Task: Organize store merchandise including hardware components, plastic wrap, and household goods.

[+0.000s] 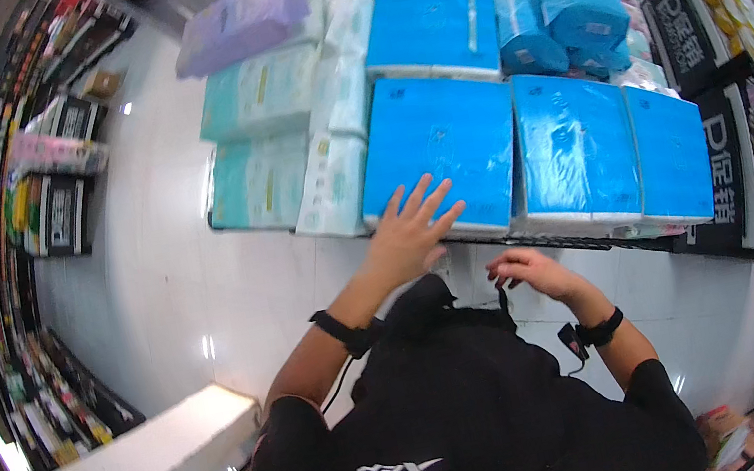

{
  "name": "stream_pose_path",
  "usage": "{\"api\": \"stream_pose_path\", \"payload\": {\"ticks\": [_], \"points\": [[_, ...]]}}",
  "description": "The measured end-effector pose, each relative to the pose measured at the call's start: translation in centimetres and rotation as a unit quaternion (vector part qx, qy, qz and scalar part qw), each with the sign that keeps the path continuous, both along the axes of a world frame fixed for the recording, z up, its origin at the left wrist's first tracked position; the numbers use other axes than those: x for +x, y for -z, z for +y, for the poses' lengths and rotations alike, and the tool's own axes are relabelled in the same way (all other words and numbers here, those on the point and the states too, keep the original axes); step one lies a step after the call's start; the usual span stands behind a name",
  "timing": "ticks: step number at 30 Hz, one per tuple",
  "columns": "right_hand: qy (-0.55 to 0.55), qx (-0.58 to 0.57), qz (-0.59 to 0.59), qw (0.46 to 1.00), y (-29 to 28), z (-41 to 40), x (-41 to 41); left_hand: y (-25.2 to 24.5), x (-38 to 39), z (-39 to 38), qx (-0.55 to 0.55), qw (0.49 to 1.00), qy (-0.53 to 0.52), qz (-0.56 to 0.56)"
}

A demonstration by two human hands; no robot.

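Note:
My left hand (pixel 408 241) reaches over the front edge of a blue plastic-wrapped pack (pixel 439 137), apparently of paper tissue. Its fingers are spread, with the fingertips on or just above the wrap. Lower and to the right, my right hand (pixel 535 273) hovers in front of the rack's black wire edge (pixel 560 242), its fingers loosely curled. A dark strip hangs by those fingertips; whether they grip it is unclear. Right of the first pack, two more blue packs (pixel 574 144) (pixel 670 150) stand in the same row. Both wrists wear black bands.
Green-and-white packs (pixel 261 180) and a purple pack (pixel 248 20) are stacked at the left. Blue rolled bundles (pixel 582 6) lie behind at the right. Black promotional bins (pixel 720 163) flank the display. Store shelves (pixel 72 395) line the left, past a pale tiled floor (pixel 144 201).

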State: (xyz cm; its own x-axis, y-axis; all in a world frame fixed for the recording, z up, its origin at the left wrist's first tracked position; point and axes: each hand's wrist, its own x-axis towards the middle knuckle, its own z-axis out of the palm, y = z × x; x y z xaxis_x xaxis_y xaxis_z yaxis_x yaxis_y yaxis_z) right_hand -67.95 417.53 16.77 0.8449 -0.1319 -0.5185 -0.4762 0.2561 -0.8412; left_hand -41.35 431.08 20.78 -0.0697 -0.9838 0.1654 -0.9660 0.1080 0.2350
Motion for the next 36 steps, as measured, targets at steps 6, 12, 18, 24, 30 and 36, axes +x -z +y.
{"api": "stream_pose_path", "payload": {"ticks": [6,12,18,24,30,36], "points": [[0.121,0.005,-0.057,0.991,-4.2,-0.7,0.0,-3.0,8.9,12.9,-0.249,0.902,-0.29,0.201],[0.205,-0.093,-0.121,0.967,-7.6,-0.6,10.0,-5.0,33.6,7.4,-0.079,0.957,-0.275,0.041],[0.341,-0.088,-0.105,0.93,-8.1,5.0,21.2,-8.7,49.8,-13.7,0.04,0.975,-0.144,-0.162],[0.428,0.0,-0.057,0.902,-10.4,13.8,21.9,-7.8,56.0,-21.6,0.134,0.987,-0.036,-0.085],[0.371,-0.022,-0.052,0.927,-12.0,17.4,22.9,-6.0,56.6,-20.0,0.012,0.996,0.004,-0.091],[0.211,-0.032,-0.117,0.97,-11.6,18.9,27.2,-9.7,53.1,-10.7,-0.199,0.977,0.023,-0.079]]}}
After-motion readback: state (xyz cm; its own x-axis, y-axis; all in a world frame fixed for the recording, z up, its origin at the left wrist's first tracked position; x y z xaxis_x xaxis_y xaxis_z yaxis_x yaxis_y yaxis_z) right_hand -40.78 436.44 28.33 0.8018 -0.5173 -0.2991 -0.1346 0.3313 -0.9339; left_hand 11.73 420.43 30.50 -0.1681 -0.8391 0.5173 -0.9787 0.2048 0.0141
